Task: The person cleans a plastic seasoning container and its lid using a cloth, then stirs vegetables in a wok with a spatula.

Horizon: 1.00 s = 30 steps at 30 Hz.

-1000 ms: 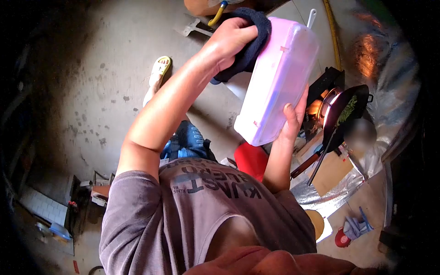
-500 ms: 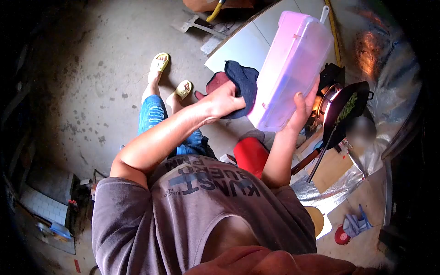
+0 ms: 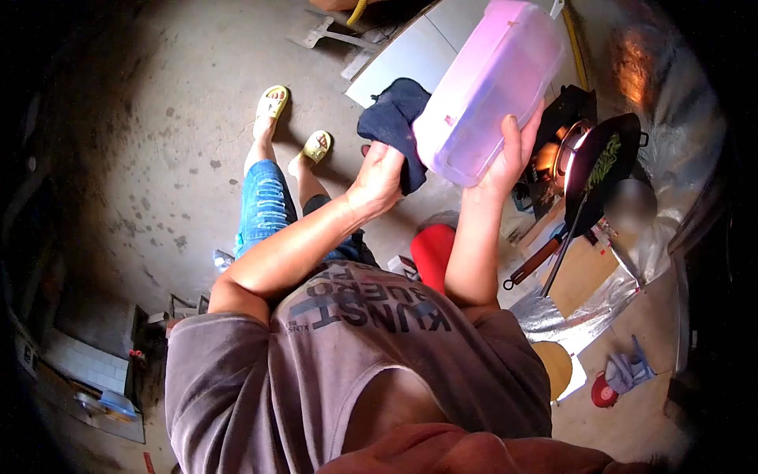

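My right hand [image 3: 509,158] grips a pink translucent plastic box [image 3: 493,95] by its lower right side, thumb along its wall. The box is tilted in the air, and its top end is cut off by the frame's edge. My left hand [image 3: 379,182] is closed on a dark blue cloth [image 3: 395,114], which touches the left side of the box. A bit of dark red shows beside the cloth. Most of the left fingers are hidden behind the fabric.
On the right, a wok [image 3: 604,158] with green vegetables stands by a glowing burner [image 3: 567,154]. Its wooden handle [image 3: 537,261] points toward me. A white-topped surface [image 3: 410,63] lies behind the box. A red object [image 3: 433,251] is below my right forearm, and a shovel [image 3: 320,31] lies on the floor.
Both hands, with the box and the cloth, have shifted up and slightly left in the view. The cloth has folded over, so less of its dark red part shows.
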Available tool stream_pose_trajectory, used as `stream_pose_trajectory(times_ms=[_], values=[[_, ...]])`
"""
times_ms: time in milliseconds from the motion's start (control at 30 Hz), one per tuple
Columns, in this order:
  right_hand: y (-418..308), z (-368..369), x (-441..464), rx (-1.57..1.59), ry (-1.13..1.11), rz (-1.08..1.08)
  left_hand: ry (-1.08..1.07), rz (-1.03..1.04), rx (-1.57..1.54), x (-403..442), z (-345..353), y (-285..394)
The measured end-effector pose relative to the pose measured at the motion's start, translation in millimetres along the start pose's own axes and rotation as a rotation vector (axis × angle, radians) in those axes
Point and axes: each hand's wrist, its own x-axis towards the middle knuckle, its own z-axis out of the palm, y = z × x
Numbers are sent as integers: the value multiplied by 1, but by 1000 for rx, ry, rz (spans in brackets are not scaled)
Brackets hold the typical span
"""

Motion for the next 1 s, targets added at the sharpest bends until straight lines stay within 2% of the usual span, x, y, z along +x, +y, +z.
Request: stream_pose_trajectory(times_ms=[133,267,333,367,433,600,667,767,800,867,933,1000], values=[[8,9,-3,37,139,-88,32,252,41,8,8,-19],[13,21,-9,93,245,-142,45,259,45,15,2,-37],[18,23,-9,88,246,-152,105,363,234,16,-2,-45],[22,22,-8,111,270,-161,105,363,234,16,-6,-48],[30,21,-7,135,293,-169,106,473,644,14,-14,-52],[47,14,-2,232,342,-91,53,599,860,4,-17,-63],[54,13,1,215,327,-96,67,501,877,0,-26,-64],[74,-4,12,224,286,-83,57,164,691,-12,-40,-60],[83,-12,18,258,258,-66,54,166,699,-18,-47,-61],[95,-28,24,241,261,-23,48,-155,334,-32,-62,-65],[107,-40,31,178,182,-89,27,-220,327,-45,-72,-61],[113,-47,31,182,197,-77,-35,-448,238,-56,-80,-60]])
